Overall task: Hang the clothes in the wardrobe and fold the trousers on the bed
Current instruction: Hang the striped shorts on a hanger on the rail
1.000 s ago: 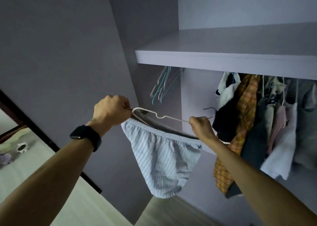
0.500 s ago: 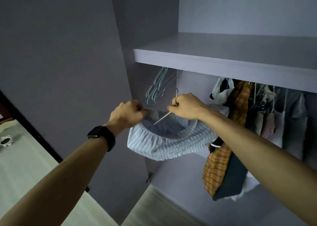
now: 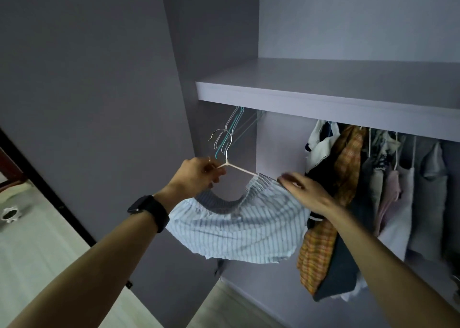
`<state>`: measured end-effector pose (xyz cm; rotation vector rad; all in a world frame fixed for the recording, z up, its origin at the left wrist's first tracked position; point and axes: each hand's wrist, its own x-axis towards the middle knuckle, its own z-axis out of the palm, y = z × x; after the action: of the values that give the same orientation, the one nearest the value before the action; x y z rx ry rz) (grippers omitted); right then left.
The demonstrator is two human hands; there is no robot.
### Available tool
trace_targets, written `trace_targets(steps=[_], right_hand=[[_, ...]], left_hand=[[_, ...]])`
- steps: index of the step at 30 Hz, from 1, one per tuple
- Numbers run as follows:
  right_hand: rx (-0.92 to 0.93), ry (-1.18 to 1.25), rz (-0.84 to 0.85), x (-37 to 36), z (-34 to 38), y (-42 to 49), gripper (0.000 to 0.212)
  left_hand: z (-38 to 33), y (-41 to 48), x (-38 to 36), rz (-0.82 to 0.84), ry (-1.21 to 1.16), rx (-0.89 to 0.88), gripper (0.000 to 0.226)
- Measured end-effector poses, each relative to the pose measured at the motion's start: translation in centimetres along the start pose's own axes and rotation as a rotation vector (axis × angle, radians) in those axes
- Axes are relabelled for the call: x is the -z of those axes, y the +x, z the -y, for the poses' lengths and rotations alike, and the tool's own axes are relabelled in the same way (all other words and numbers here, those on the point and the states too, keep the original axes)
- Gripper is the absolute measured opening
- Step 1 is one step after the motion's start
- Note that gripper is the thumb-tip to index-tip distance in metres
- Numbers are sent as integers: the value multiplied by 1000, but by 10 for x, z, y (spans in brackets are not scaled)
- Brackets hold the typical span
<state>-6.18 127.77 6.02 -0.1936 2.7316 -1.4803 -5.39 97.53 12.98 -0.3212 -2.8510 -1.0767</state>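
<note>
Head view: under the wardrobe shelf (image 3: 323, 98), the left hand (image 3: 199, 176) pinches a white hanger (image 3: 240, 169) at its neck, and striped shorts (image 3: 249, 228) drape from it. The right hand (image 3: 306, 193) rests straight fingers on the waistband, beside hung clothes (image 3: 348, 168). Spare hangers (image 3: 232, 128) hang above the left hand, with open rail between them and the clothes.

Single wide-angle view from camera worn on person's head. Faces forward and down into wardrobe (image 3: 348, 16), frame tilted. Near: shelf (image 3: 323, 96) spans upper right, hanging clothes (image 3: 348, 168) at right, floor (image 3: 37, 265) strip at lower left.

Home bedroom — wardrobe (image 3: 323, 98), hung clothes (image 3: 348, 178)
</note>
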Motion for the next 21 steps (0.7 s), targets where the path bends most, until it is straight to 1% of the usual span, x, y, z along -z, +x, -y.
trace_targets(steps=[1,2,3,5,6,8,10,12,13,15,18,21], right_hand=[[-56,14,0,-3,-19,-5,46],[-84,60,-9,-8,-32,-10,50],[-86,109,-14,-15,-41,-15,47],[-58,139,-27,-30,-49,-19,31],[-38,142,-44,-37,-52,-18,26],[13,116,-70,-48,-53,-14,25],[27,92,-94,-53,-57,-13,22],[19,112,-100,-49,-68,-16,12],[15,93,-95,-46,-76,-20,9],[0,24,-112,-38,-91,-27,13],[-32,-20,-204,-35,-97,-30,16],[-76,57,-342,-45,-81,-23,12]], left_hand=[[6,-1,3,0,5,20,14],[11,-2,5,1,19,42,13],[15,-1,6,2,38,66,14],[21,0,9,8,54,100,14],[21,1,8,32,58,103,12],[18,2,3,89,71,92,9],[15,5,-4,130,129,88,19],[21,5,-3,95,199,91,27],[27,3,0,76,203,107,25],[40,1,8,71,169,139,21],[46,0,9,71,116,146,22],[40,5,2,37,120,138,26]])
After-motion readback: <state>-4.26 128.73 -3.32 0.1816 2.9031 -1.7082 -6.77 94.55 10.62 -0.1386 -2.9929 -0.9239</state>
